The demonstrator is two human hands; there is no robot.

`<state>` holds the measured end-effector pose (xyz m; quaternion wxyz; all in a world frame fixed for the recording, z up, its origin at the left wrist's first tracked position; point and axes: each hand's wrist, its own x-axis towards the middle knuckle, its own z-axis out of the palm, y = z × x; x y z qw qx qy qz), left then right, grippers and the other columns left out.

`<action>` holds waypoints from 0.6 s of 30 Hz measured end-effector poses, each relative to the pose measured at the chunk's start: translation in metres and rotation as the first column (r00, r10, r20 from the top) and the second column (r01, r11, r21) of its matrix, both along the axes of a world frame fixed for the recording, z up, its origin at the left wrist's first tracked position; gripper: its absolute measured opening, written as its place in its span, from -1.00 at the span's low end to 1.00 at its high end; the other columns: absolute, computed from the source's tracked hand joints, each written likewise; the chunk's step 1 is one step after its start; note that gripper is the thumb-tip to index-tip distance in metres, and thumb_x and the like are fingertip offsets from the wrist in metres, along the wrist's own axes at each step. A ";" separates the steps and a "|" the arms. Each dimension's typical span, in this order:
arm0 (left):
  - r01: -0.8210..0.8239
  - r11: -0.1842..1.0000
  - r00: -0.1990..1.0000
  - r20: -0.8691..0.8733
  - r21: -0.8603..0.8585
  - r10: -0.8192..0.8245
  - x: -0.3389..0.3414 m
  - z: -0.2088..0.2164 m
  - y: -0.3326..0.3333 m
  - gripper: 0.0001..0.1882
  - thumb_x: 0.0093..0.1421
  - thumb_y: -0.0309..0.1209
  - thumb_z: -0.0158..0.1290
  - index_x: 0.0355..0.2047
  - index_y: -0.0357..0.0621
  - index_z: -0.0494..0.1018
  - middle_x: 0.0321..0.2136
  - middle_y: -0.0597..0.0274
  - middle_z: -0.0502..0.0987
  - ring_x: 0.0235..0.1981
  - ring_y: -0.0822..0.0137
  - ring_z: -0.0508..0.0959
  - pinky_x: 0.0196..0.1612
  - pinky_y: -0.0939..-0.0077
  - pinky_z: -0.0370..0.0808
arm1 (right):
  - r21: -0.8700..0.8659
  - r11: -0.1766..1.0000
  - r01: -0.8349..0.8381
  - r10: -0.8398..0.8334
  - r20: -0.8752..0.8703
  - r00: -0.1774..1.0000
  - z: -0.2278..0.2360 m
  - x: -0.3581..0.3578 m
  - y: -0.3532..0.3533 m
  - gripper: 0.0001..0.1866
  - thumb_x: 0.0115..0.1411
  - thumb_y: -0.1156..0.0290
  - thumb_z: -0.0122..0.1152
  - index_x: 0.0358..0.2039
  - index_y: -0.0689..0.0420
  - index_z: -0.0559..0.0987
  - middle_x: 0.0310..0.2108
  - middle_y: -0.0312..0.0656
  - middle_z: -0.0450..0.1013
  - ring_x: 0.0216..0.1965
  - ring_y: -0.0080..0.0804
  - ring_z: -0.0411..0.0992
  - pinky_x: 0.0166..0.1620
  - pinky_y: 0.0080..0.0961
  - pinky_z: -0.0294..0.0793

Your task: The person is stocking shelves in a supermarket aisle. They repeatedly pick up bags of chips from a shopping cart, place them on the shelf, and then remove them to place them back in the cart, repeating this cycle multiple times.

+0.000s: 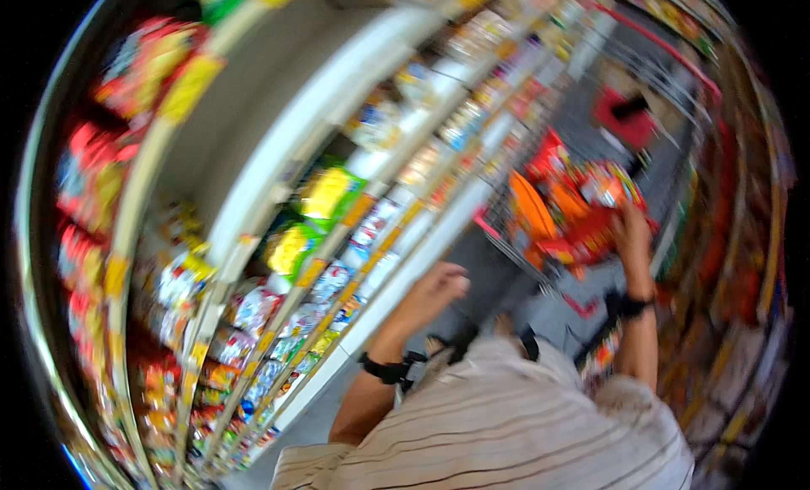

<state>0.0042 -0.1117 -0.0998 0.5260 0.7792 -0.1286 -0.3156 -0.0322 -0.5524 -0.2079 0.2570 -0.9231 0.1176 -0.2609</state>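
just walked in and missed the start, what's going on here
In a shop aisle, a person has their right hand on a red package, which lies with an orange package and others in a cart; blur hides how firmly it grips. Their left hand hangs in the air with nothing visible in it, beside partly stocked shelves.

The left forearm [361, 414] angles forward and in, and the left hand [430, 294] is kinda just hanging there, fingers loosely bent, nothing in it. The right forearm [638, 351] goes pretty much straight ahead, right hand [631, 235] further out, fingers too blurry to read. Hands are well apart.
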 end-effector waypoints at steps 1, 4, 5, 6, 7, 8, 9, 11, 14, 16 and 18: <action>-0.010 0.999 1.000 -0.027 -0.036 0.009 0.002 -0.012 -0.002 -0.53 0.39 -0.13 0.06 0.13 -0.23 0.40 -0.18 0.23 0.56 -0.13 0.40 0.55 -0.03 0.45 0.50 | -0.103 0.994 0.024 -0.012 0.115 0.993 -0.003 -0.003 -0.006 -0.68 0.22 0.44 0.21 -0.02 0.25 0.55 -0.11 0.11 0.53 -0.07 0.10 0.50 -0.02 -0.17 0.48; 0.020 0.990 0.992 0.128 -0.139 -0.002 0.009 -0.022 -0.023 -0.53 0.38 -0.18 0.08 0.13 -0.26 0.38 -0.13 0.17 0.57 -0.08 0.35 0.56 0.04 0.39 0.51 | 0.023 0.985 -0.171 0.173 -0.111 0.979 0.064 0.004 -0.002 -0.65 0.30 0.49 0.12 0.09 0.26 0.52 0.05 0.09 0.49 0.09 0.05 0.44 0.15 -0.15 0.40; 0.050 0.987 0.976 0.218 -0.154 -0.015 0.017 -0.035 -0.032 -0.52 0.37 -0.20 0.11 0.14 -0.28 0.36 -0.10 0.13 0.56 -0.02 0.32 0.55 0.08 0.35 0.51 | -0.075 0.978 -0.195 0.191 -0.053 0.980 0.065 0.008 -0.006 -0.66 0.35 0.47 0.09 0.09 0.30 0.48 0.08 0.09 0.45 0.11 -0.04 0.42 0.18 -0.22 0.36; 0.068 0.958 0.958 0.286 -0.278 0.015 0.019 -0.052 -0.043 -0.47 0.34 -0.20 0.15 0.16 -0.29 0.32 -0.04 0.08 0.53 0.04 0.27 0.53 0.11 0.31 0.50 | -0.107 0.969 -0.224 0.220 -0.044 0.974 0.084 0.012 0.003 -0.67 0.34 0.47 0.07 0.08 0.30 0.48 0.07 0.09 0.44 0.12 -0.01 0.40 0.21 -0.17 0.32; 0.079 0.983 0.913 0.408 -0.164 -0.005 0.020 -0.036 -0.047 -0.35 0.30 -0.11 0.17 0.21 -0.29 0.26 0.10 -0.04 0.42 0.12 0.14 0.48 0.19 0.24 0.43 | -0.135 0.962 -0.237 0.234 -0.039 0.972 0.100 0.015 0.010 -0.68 0.33 0.48 0.06 0.07 0.30 0.49 0.07 0.09 0.44 0.13 0.02 0.39 0.25 -0.13 0.28; 0.071 0.996 0.855 0.518 -0.046 -0.037 0.021 -0.016 -0.051 -0.24 0.27 -0.03 0.19 0.26 -0.29 0.20 0.25 -0.15 0.31 0.20 0.01 0.43 0.26 0.16 0.36 | -0.104 0.969 -0.222 0.221 -0.022 0.975 0.118 0.017 0.029 -0.69 0.30 0.51 0.04 0.03 0.30 0.51 0.06 0.08 0.44 0.14 0.05 0.37 0.30 -0.06 0.22; 0.045 0.998 0.809 0.584 0.045 -0.063 0.022 -0.018 -0.056 -0.07 0.23 0.07 0.19 0.35 -0.30 0.08 0.35 -0.25 0.13 0.34 -0.09 0.24 0.37 0.14 0.21 | -0.082 0.951 -0.297 0.299 0.018 0.954 0.123 0.029 0.040 -0.68 0.33 0.48 0.05 0.06 0.31 0.48 0.03 0.08 0.44 0.11 0.02 0.38 0.26 -0.12 0.25; 0.082 0.995 0.902 0.421 0.059 -0.100 0.014 0.034 -0.056 0.18 0.10 0.18 0.25 0.43 -0.30 -0.10 0.40 -0.30 -0.01 0.43 -0.16 0.05 0.42 0.11 0.08 | -0.041 0.925 -0.377 0.379 0.102 0.920 0.126 0.042 0.055 -0.69 0.35 0.46 0.06 0.05 0.32 0.43 -0.04 0.07 0.42 0.04 0.00 0.38 0.20 -0.18 0.29; -0.005 0.989 0.850 0.521 0.148 -0.073 0.006 0.034 -0.046 0.30 0.00 0.19 0.31 0.45 -0.29 -0.19 0.41 -0.32 -0.06 0.43 -0.19 0.02 0.42 0.09 0.08 | 0.092 0.849 -0.520 0.497 0.195 0.846 0.169 0.050 0.120 -0.83 0.28 0.49 0.03 -0.20 0.34 0.42 -0.23 0.08 0.37 -0.14 0.01 0.36 0.07 -0.14 0.32; -0.080 0.978 0.827 0.560 0.193 -0.043 -0.003 0.038 -0.036 0.34 -0.04 0.16 0.34 0.45 -0.28 -0.22 0.41 -0.32 -0.06 0.43 -0.19 0.02 0.42 0.08 0.09 | 0.218 0.750 -0.625 0.610 0.140 0.780 0.211 0.050 0.159 -0.86 0.24 0.50 0.03 -0.30 0.35 0.39 -0.33 0.10 0.33 -0.25 0.01 0.33 -0.08 -0.18 0.34; -0.178 0.952 0.817 0.577 0.251 0.000 -0.016 0.048 -0.022 0.37 -0.07 0.11 0.38 0.46 -0.27 -0.25 0.41 -0.33 -0.05 0.43 -0.20 0.04 0.41 0.09 0.11 | 0.237 0.660 -0.713 0.687 0.192 0.701 0.213 0.060 0.188 -0.85 0.22 0.50 0.04 -0.33 0.35 0.37 -0.39 0.12 0.30 -0.32 0.01 0.31 -0.19 -0.21 0.32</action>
